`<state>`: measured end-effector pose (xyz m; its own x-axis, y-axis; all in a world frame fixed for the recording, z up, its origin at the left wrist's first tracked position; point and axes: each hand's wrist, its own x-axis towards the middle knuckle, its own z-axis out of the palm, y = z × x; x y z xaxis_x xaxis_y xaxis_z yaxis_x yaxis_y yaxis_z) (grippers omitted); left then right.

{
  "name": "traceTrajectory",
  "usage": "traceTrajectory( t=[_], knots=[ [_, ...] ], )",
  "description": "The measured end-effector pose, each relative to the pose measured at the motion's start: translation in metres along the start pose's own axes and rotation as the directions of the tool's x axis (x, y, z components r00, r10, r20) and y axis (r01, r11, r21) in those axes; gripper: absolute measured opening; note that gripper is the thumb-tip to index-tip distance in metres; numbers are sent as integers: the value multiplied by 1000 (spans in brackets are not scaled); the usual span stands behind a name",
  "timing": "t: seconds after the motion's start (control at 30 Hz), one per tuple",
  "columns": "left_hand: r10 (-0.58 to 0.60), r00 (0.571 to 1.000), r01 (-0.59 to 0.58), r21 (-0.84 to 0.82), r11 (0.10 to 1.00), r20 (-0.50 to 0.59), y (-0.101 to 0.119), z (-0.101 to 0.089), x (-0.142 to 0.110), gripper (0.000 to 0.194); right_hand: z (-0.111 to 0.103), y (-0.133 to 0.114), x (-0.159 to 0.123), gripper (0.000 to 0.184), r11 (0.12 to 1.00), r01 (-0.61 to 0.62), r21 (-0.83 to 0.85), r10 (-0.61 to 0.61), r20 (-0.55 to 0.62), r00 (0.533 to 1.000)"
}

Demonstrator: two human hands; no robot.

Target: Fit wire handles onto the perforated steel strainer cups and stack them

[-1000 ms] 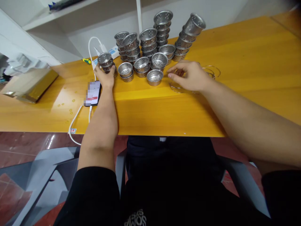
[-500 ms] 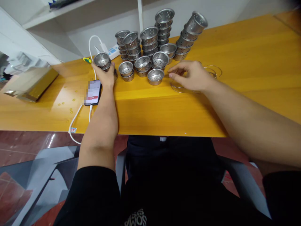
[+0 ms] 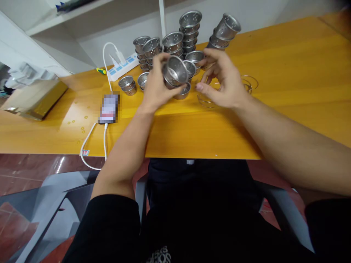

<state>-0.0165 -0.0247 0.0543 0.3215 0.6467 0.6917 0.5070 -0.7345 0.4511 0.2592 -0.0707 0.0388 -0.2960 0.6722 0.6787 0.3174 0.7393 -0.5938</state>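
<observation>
My left hand (image 3: 156,87) is closed round a perforated metal strainer cup (image 3: 175,71), lifted above the yellow table (image 3: 192,124) and tilted toward my right hand. My right hand (image 3: 222,80) hovers just right of the cup with fingers curled; a thin clear ring seems pinched in them, though I cannot be sure. More clear rings (image 3: 246,82) lie on the table under and right of that hand. Behind both hands stand several stacks of the same strainer cups (image 3: 189,29).
A small stack of cups (image 3: 127,84) stands alone at the left. A phone (image 3: 109,108) lies on a white cable beside a power strip (image 3: 120,65). A gold box (image 3: 38,98) sits at the far left. The table's front edge runs just above my lap.
My left hand lifted one cup off the small left stack and carried it right, up to my right hand. My right hand rose from the rings on the table.
</observation>
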Motion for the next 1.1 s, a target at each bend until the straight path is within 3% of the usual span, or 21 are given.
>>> traceTrajectory(
  t=[0.07, 0.17, 0.23, 0.37, 0.47, 0.57, 0.63, 0.7, 0.77, 0.83, 0.93, 1.1],
  knots=[
    [51, 985, -58, 42, 997, 164, 11, 15, -2, 93, 5, -3, -1, 86, 1000, -3, -5, 4, 34, 999],
    [95, 956, -116, 58, 992, 278, 9, 29, -3, 87, 5, -15, 0, 69, 992, -79, -100, 84, 54, 995],
    [87, 960, -95, 18, 995, 265, 2, 33, -4, 89, 0, -26, 2, 61, 978, -149, -147, 161, 71, 984],
    [53, 967, -36, -73, 997, 247, -9, 31, -5, 98, -19, -38, 7, 70, 919, -224, -323, 275, 122, 954],
    [22, 979, -1, -104, 995, 202, -13, 20, -5, 100, -42, -21, 12, 64, 841, -257, -475, 294, 3, 956],
    [-22, 997, 29, -93, 995, 80, -17, 9, -4, 100, -64, 11, 15, 48, 758, -273, -592, 197, -190, 962],
    [-26, 1000, 27, -62, 998, 4, -21, 5, -4, 103, -75, 32, 15, 57, 687, -441, -577, 267, -364, 893],
    [-12, 999, 11, -32, 999, -32, -28, 4, -3, 104, -82, 47, 13, 67, 594, -620, -512, 403, -479, 780],
    [5, 999, -6, -27, 1000, -40, -34, 6, -3, 102, -84, 56, 9, 78, 501, -744, -442, 510, -544, 667],
    [9, 999, -12, -43, 999, -51, -38, 10, -2, 98, -85, 63, 5, 85, 429, -811, -397, 571, -577, 584],
    [-3, 1000, 1, -65, 998, -29, -41, 13, -1, 94, -86, 72, 1, 88, 373, -849, -375, 621, -579, 529],
    [19, 997, -17, -31, 999, 72, -39, 13, -4, 93, -84, 70, 1, 81, 353, -854, -382, 668, -536, 516]
  ],
)
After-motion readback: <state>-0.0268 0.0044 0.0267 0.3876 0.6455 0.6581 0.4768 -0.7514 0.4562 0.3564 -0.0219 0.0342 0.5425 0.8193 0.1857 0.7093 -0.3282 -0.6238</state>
